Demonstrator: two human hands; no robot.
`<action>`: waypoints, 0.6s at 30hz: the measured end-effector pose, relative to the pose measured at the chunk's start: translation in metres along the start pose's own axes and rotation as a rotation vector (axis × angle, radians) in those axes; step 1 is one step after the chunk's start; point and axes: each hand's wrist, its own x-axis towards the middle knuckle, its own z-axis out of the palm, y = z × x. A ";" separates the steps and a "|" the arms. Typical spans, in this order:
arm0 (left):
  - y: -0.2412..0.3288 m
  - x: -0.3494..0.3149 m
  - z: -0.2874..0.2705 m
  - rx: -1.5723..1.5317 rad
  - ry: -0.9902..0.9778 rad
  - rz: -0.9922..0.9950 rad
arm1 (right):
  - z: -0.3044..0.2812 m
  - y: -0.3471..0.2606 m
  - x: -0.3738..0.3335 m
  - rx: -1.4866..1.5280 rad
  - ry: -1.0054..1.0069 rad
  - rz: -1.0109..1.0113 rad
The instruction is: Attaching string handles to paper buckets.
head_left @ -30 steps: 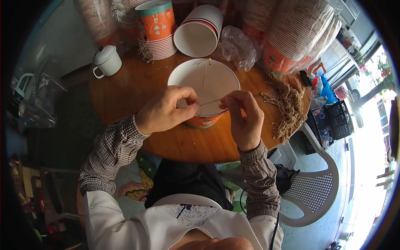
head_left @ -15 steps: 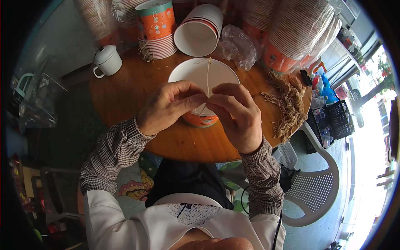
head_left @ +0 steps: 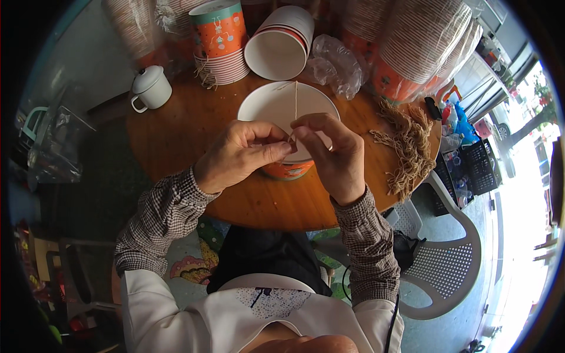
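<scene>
A white-lined paper bucket (head_left: 259,101) with an orange outside stands on the round wooden table, just beyond my hands. From its far rim a thin pale string (head_left: 296,101) runs across the opening toward my fingers. My right hand (head_left: 336,154) pinches this string between thumb and forefinger over the near part of the bucket. Beside it, my left hand (head_left: 241,152) is closed in a pinch, its fingertips close to the right ones and on the string's lower part. The fingertips partly hide the string and the near rim.
A bundle of tan strings (head_left: 409,144) lies at the table's right edge. Behind are a stack of orange buckets (head_left: 219,38), buckets lying on their side (head_left: 275,54), a crumpled plastic bag (head_left: 336,66) and wrapped stacks (head_left: 421,50). A white lidded mug (head_left: 154,91) stands left; a chair (head_left: 444,267) stands right.
My right hand has shifted slightly up and inward, its fingertips now higher than the left ones. The left hand has stayed nearly in place, with its fingertips a little lower.
</scene>
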 end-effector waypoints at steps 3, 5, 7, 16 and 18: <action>-0.003 0.001 -0.001 0.013 0.034 0.035 | 0.000 0.006 -0.006 0.122 -0.034 0.121; -0.008 0.002 -0.001 0.040 0.058 0.078 | -0.001 0.008 -0.008 0.127 -0.073 0.116; -0.012 0.002 0.000 0.090 0.096 0.124 | 0.000 0.007 -0.010 -0.015 -0.052 0.043; -0.001 -0.001 0.008 0.345 0.253 0.162 | 0.008 -0.001 -0.015 -0.253 0.053 -0.105; -0.009 -0.001 0.010 0.255 0.302 0.189 | 0.012 -0.001 -0.016 -0.240 0.050 -0.124</action>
